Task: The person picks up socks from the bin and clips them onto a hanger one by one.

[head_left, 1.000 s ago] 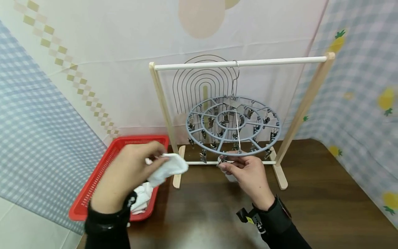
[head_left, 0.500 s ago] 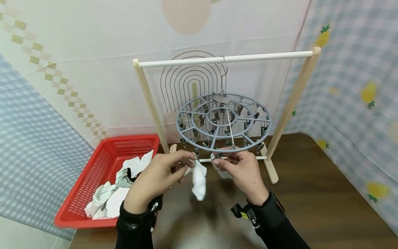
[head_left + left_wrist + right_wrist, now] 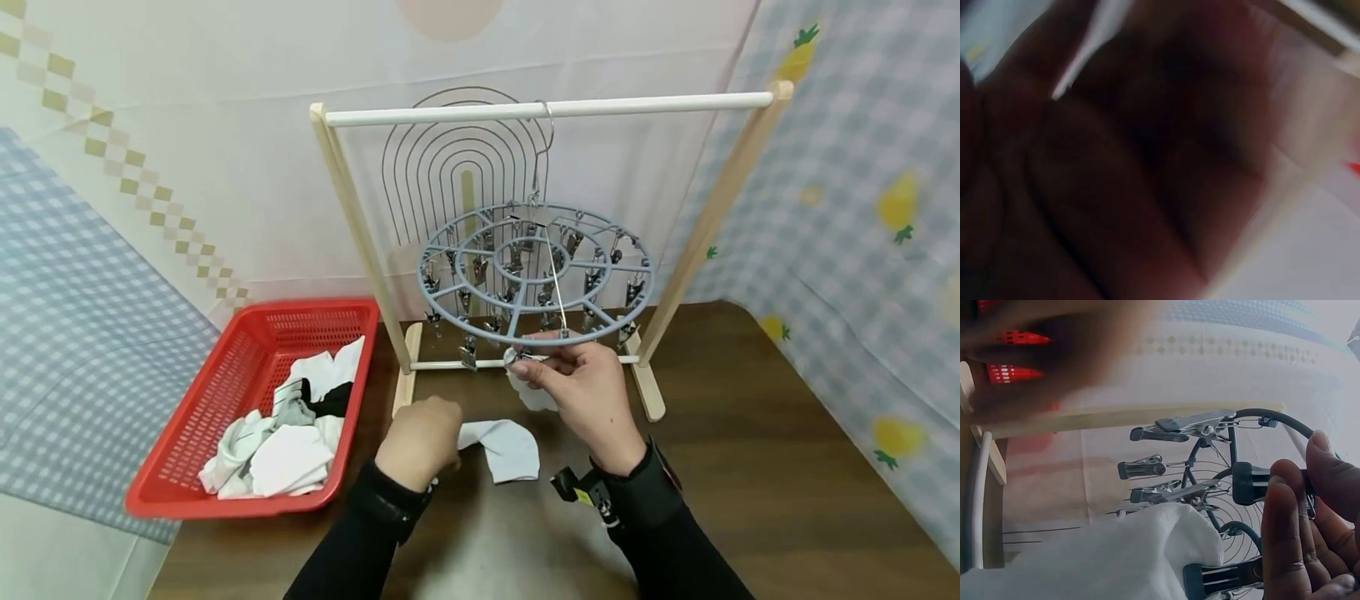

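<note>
A round grey clip hanger (image 3: 467, 321) hangs by its hook below a white rail. My right hand (image 3: 596, 396) is at its front rim, pinching a metal clip (image 3: 1250, 483) between thumb and fingers. Beside that clip, another clip (image 3: 1219, 579) bites a white sock (image 3: 1154, 550), which droops under the rim. Lower and to the left, my left hand (image 3: 422, 442) has curled fingers and grips a second white sock (image 3: 510, 452), whose free end sticks out to the right. In the left wrist view the palm is dark and blurred, so the exact hold is hidden.
A red basket (image 3: 176, 429) on the left holds several white, grey and black socks (image 3: 288, 458). The wooden rack's legs (image 3: 405, 371) stand on the brown table (image 3: 757, 467). Several more clips (image 3: 468, 352) dangle around the hanger. A patterned cloth wall is behind.
My left hand came rightward from the basket side with the white sock, then dropped lower, away from the hanger. The right hand stays at the front rim of the hanger.
</note>
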Demonstrator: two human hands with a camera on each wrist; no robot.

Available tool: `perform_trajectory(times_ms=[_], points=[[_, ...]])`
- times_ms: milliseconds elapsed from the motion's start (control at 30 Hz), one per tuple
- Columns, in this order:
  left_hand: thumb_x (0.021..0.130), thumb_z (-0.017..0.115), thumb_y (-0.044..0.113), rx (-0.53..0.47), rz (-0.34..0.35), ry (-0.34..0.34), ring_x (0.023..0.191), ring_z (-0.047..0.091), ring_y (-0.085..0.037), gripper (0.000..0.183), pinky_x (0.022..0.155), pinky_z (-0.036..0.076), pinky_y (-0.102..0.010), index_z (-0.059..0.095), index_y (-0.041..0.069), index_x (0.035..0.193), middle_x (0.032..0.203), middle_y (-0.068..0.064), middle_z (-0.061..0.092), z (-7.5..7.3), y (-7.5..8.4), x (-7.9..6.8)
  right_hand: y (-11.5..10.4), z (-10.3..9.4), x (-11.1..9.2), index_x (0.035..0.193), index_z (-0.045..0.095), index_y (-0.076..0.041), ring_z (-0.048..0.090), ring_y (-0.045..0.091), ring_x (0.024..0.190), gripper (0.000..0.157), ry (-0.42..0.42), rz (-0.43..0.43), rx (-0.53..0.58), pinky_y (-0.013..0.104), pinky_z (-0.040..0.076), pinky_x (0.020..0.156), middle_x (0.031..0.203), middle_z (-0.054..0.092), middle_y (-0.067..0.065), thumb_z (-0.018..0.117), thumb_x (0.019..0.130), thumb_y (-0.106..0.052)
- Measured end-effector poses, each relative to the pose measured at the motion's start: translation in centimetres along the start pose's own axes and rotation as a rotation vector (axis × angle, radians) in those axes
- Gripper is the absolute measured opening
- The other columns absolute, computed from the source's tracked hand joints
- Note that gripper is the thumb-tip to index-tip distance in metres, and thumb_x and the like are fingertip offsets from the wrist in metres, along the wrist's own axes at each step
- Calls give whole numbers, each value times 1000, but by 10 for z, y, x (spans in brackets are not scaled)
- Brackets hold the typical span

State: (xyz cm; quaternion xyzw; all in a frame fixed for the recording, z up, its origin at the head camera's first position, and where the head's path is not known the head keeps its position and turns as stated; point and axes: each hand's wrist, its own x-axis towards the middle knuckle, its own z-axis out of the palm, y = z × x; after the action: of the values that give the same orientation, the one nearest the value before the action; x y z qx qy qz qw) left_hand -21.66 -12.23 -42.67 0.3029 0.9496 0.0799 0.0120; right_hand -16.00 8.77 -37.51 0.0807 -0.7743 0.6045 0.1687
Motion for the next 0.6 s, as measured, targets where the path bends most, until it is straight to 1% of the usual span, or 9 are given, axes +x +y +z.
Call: perform_trajectory(times_ms=[67,133,167,233,300,367,433,500,600], points=[[54,91,11,27,-57,-10,66,62,-24,38,49,52,-45,71,13,86,85,-7,69,21,-11,6,4,-2,2,116,68,-22,68,18,86,35,10,-13,-7,34,57,74,100,73,3,74,85,-37],[58,87,6,19,-53,20,71,63,-24,39,51,53,-45,71,14,92,90,-7,69,38,-23,11,4,-2,2,116,68,-21,68,18,85,35,6,-26,-10,33,57,72,99,73,5,74,85,-35],[61,84,4,15,-42,40,73,63,-24,36,52,53,-45,70,15,92,90,-7,68,44,-28,13,4,-2,3,116,68,-20,68,19,84,35,3,-28,-11,33,57,71,98,73,5,74,84,-34],[67,77,3,3,-18,78,67,61,-21,21,51,51,-44,69,18,80,80,-2,67,53,-36,14,5,-1,3,115,69,-19,68,19,84,34,-6,-24,-13,33,56,69,97,73,7,75,84,-33],[71,72,6,-19,10,114,61,56,-16,18,50,48,-41,64,21,69,70,4,63,54,-42,14,6,0,3,115,69,-18,68,19,83,34,-13,-16,-13,33,56,68,96,73,8,75,84,-32],[73,71,10,-57,56,146,58,52,-12,20,50,46,-38,59,24,65,65,8,57,48,-45,11,7,0,3,114,69,-17,69,19,83,34,-9,-4,-12,32,56,67,95,73,9,75,84,-30],[77,71,14,-127,121,190,61,51,-9,17,53,46,-35,61,25,69,67,11,57,35,-44,8,8,0,3,114,69,-15,69,20,82,33,1,7,-6,32,56,66,94,74,10,76,84,-29],[82,71,16,-194,182,238,65,52,-7,12,58,48,-32,65,25,77,72,13,59,17,-39,4,7,0,3,114,69,-16,69,22,82,33,3,15,-2,32,55,67,93,74,10,76,84,-29],[85,74,19,-249,256,352,70,55,-4,8,63,51,-29,69,26,88,79,16,64,-13,-24,-3,7,-1,3,114,69,-17,68,23,82,34,-1,19,-12,33,54,66,93,73,9,75,84,-31]])
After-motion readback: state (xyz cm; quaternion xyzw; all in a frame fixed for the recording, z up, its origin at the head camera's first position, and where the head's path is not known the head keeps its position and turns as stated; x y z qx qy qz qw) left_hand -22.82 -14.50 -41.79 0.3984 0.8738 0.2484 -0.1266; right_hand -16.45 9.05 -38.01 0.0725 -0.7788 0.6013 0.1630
